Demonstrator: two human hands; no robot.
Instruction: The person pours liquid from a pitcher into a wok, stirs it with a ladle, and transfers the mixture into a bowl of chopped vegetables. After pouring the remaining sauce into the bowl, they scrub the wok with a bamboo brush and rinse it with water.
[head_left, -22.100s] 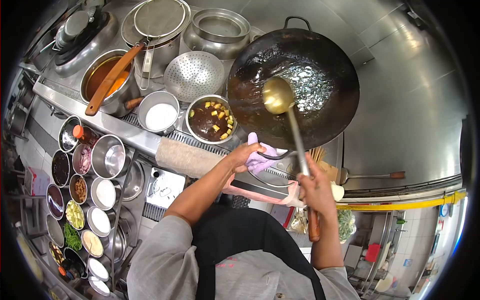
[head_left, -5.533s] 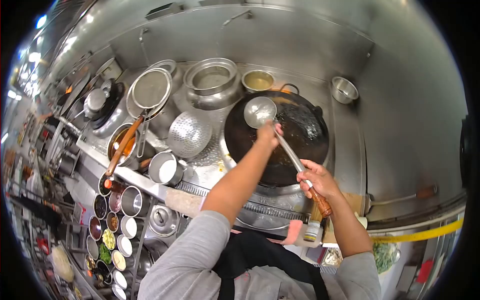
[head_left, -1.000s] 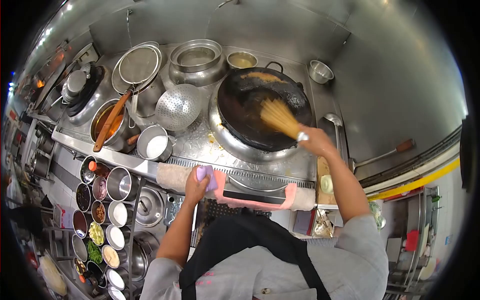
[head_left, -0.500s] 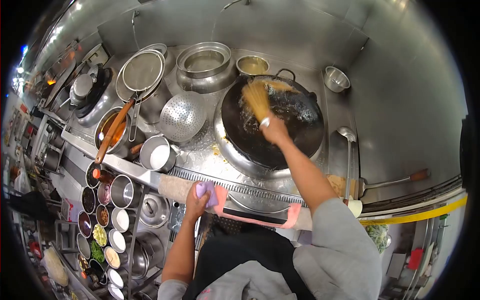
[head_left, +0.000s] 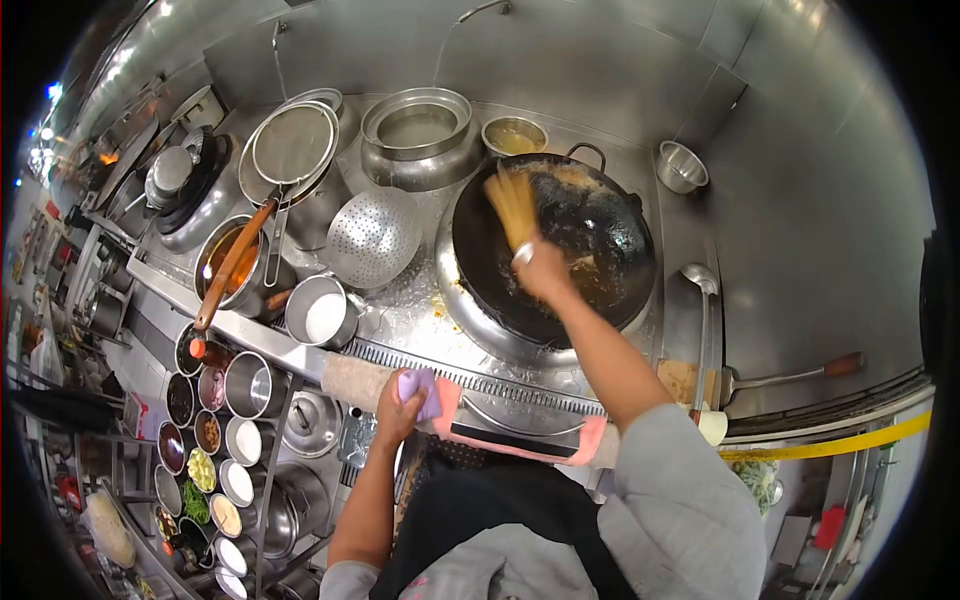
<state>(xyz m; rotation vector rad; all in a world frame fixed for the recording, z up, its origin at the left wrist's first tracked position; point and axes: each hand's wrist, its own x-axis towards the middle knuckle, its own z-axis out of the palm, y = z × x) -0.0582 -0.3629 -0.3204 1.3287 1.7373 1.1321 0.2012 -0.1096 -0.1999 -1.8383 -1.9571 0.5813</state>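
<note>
My right hand [head_left: 546,268] is wrapped round a bamboo wok brush [head_left: 513,208], a bundle of straw-coloured bristles with a pale band at the grip. The bristles reach over the left inner side of a large black wok [head_left: 494,288], where brownish liquid and foam lie in the bowl. At the counter's front edge, my left hand [head_left: 396,405] grips a folded purple cloth [head_left: 421,390]. This hand rests beside a towel-wrapped rail [head_left: 352,377].
Left of the wok are a perforated skimmer [head_left: 374,238], a metal pot [head_left: 420,158] and a strainer [head_left: 293,143]. A ladle [head_left: 703,300] lies to the right. Several ingredient containers [head_left: 254,384] stand at lower left. A metal bowl [head_left: 683,167] sits at back right.
The brush sweeps along the wok's left inside, its bristles now fanned and blurred. Foam and liquid in the wok have shifted. My left hand keeps the cloth at the edge.
</note>
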